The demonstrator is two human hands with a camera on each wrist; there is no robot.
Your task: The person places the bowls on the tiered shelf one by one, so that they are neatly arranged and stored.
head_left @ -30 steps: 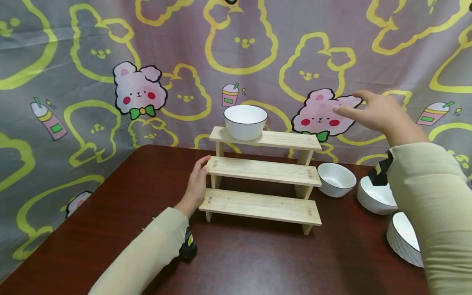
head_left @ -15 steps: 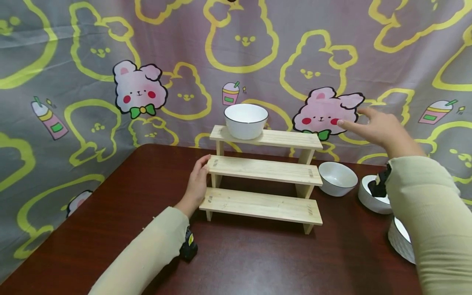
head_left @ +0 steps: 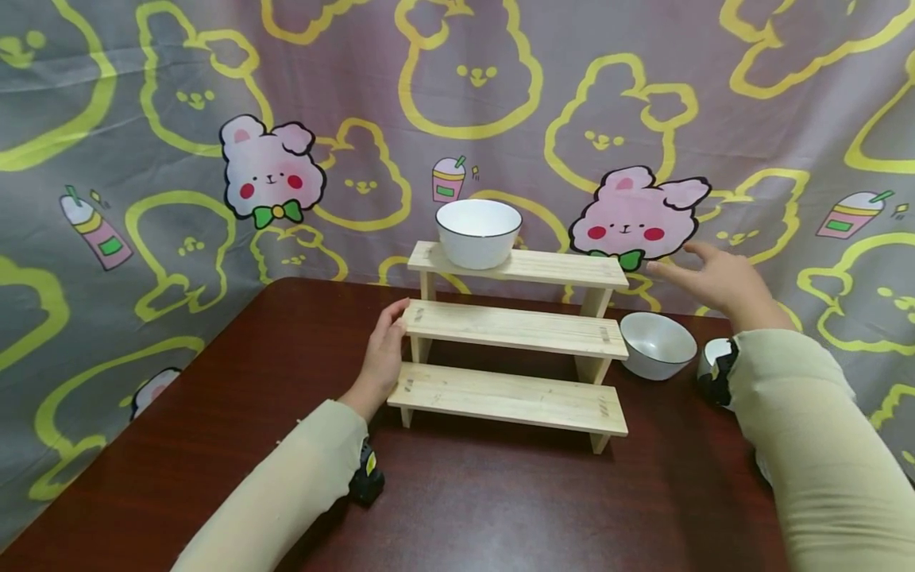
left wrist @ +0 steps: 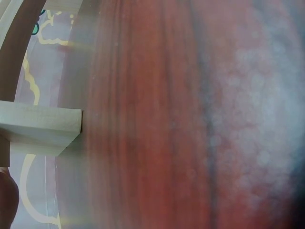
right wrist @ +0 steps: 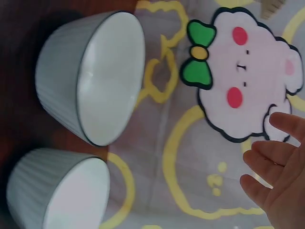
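Observation:
A three-tier wooden shelf (head_left: 511, 327) stands on the dark table. My left hand (head_left: 380, 353) holds the left end of its middle board, thumb toward the front. On the top board, near the left end, sits a white bowl (head_left: 477, 242) with a dark rim. My right hand (head_left: 725, 282) hovers empty above and to the right of another white bowl (head_left: 658, 348), fingers spread and apart from it. That bowl stands upright on the table beside the shelf's right side. The right wrist view shows two ribbed bowls, a nearer one (right wrist: 112, 78) and a second (right wrist: 78, 195), away from the fingers.
My right forearm and wrist camera mostly hide a further bowl (head_left: 715, 351) on the right; a sliver of another white bowl (head_left: 762, 467) shows below it. A patterned curtain (head_left: 343, 87) hangs behind the reddish-brown table (head_left: 457, 508).
My right hand has come down and slightly right, toward the bowl beside the shelf. Its forearm now covers more of the bowls at the right. The left hand has stayed on the shelf.

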